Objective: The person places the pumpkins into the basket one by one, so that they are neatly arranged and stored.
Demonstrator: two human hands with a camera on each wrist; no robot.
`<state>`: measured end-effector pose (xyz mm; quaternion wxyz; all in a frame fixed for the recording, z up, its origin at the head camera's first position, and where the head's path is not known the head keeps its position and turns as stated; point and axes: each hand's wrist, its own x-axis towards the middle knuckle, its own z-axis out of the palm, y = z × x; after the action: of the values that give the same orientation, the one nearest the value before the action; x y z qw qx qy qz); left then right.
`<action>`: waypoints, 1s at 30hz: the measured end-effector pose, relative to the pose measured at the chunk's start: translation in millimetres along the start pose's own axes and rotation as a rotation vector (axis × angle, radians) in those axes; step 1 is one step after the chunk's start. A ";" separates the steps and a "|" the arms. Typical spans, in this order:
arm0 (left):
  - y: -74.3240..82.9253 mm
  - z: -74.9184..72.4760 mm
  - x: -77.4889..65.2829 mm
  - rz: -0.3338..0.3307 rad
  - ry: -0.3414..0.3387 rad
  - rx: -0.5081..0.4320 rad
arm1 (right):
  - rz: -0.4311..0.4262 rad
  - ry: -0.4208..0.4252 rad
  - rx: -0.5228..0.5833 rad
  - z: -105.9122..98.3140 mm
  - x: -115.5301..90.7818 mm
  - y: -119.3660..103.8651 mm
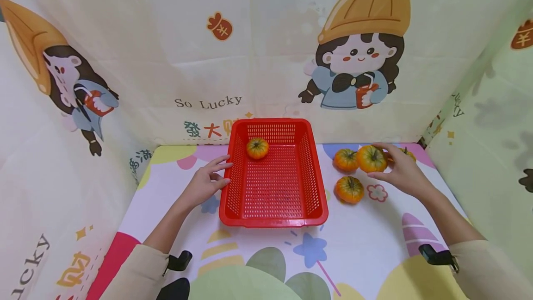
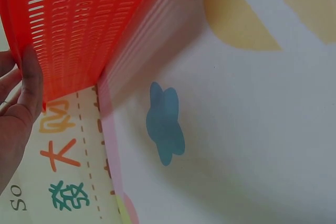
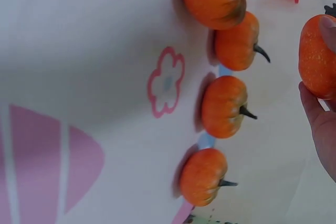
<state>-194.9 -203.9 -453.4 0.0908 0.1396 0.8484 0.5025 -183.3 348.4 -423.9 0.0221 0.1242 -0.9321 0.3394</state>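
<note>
In the head view my right hand [image 1: 401, 170] holds a small orange pumpkin [image 1: 372, 159], its thumb and fingers on opposite sides. The right wrist view shows this pumpkin [image 3: 317, 59] raised above the table, stem away from the palm. My left hand [image 1: 206, 182] grips the left rim of a red plastic basket [image 1: 273, 222]; in the left wrist view the fingers [image 2: 31, 80] lie at the rim and outer wall. One pumpkin [image 1: 257, 148] sits inside the basket, at its back left corner.
Several more pumpkins stand on the table right of the basket, among them a near one [image 1: 350, 190], a back one [image 1: 345, 159] and one [image 1: 408, 153] partly behind my right hand. Printed cloth walls [image 1: 270, 59] enclose the table's back and sides.
</note>
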 end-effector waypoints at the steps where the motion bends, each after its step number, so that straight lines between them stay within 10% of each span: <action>1: 0.5 -0.2 0.0 0.000 -0.001 0.001 | -0.004 -0.004 -0.005 -0.5 2.5 -3.3; 30: -0.3 1.1 -0.1 0.025 -0.002 0.002 | -0.009 -0.138 0.040 21.6 86.4 -73.6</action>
<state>-194.5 -203.2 -454.2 0.0852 0.1511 0.8471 0.5024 -247.8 261.5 -383.6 -0.0433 0.1520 -0.9239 0.3485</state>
